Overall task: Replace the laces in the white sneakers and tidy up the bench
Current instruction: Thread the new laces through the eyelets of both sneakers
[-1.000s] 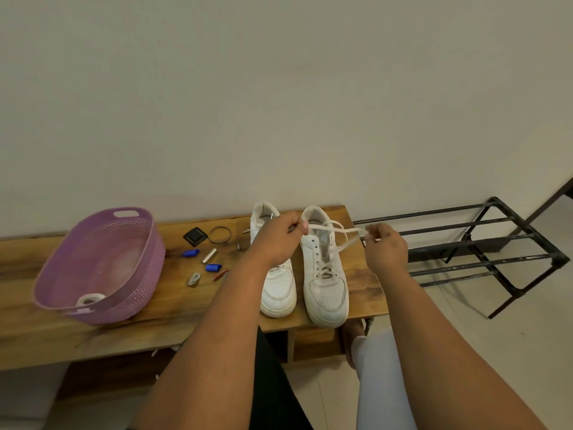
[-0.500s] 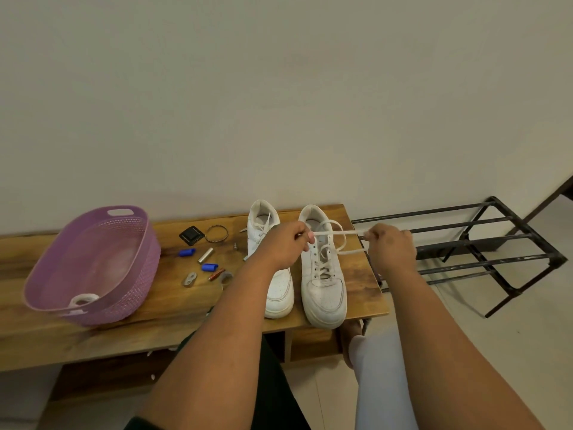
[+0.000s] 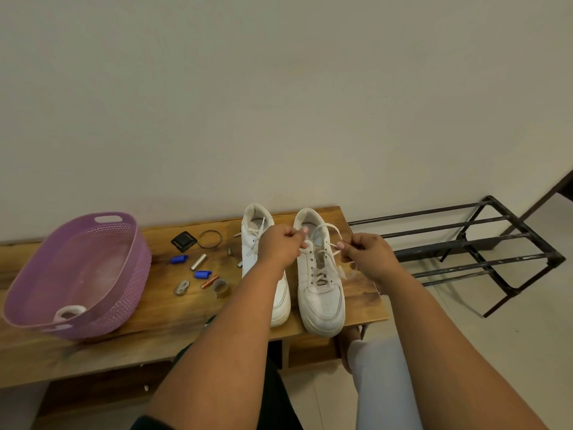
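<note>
- While the two white sneakers sit side by side on the bench [image 3: 186,318], toes toward the person, both hands work over the right-hand sneaker [image 3: 321,293].
- The left hand [image 3: 279,248] is curled tight, pinching one end of the lace [image 3: 325,228] at the shoe's 10 o'clock, near the top eyelets.
- The right hand [image 3: 369,256] is curled too, pinching the other end at the shoe's 2 o'clock; the lace arcs between them over the tongue.
- My read: holding an end in each hand keeps the lace taut and even, ready for crossing or tying at the top. The lower eyelets already look threaded.
- The left-hand sneaker [image 3: 257,240] lies just beside its partner, partly behind the left forearm; its lace looks loose at the collar.
- Parking the pair at the bench's right end, near the edge, keeps them within easy reach.
- Tidying looks untouched: small clutter lies at the sneakers' 9 o'clock, including two blue caps [image 3: 179,259], a silver tube [image 3: 198,262], a black square piece [image 3: 183,241], a twisted ring [image 3: 210,238] and a tape roll [image 3: 220,287].
- Farther toward 9 o'clock sits a purple basket [image 3: 130,274] with one white item inside, a likely home for that clutter.
- The bench is dark-grained wood against a plain pale wall.
- At 3 o'clock a black metal shoe rack [image 3: 465,243] stands on a light tiled floor.
</note>
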